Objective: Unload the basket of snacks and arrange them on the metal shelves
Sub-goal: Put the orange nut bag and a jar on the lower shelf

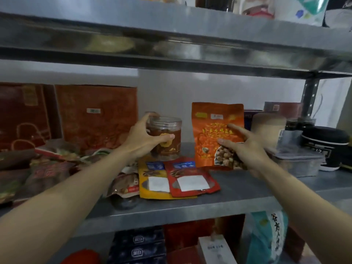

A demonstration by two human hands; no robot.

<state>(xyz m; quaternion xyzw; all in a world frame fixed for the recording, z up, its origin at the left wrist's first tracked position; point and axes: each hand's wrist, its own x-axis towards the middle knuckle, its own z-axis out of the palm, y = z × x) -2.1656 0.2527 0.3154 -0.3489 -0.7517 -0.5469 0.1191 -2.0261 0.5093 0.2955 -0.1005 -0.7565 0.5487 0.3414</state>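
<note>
Head view: the left hand (142, 139) grips a clear plastic jar (166, 139) of brown snacks, thumb across its front and fingers behind its lid, the jar upright on the middle metal shelf (238, 193). The right hand (245, 149) holds an orange nut pouch (213, 136) upright by its lower right corner, just right of the jar. A yellow packet (154, 184) and a red packet (190, 180) lie flat, overlapping, in front of both; the basket is out of view.
</note>
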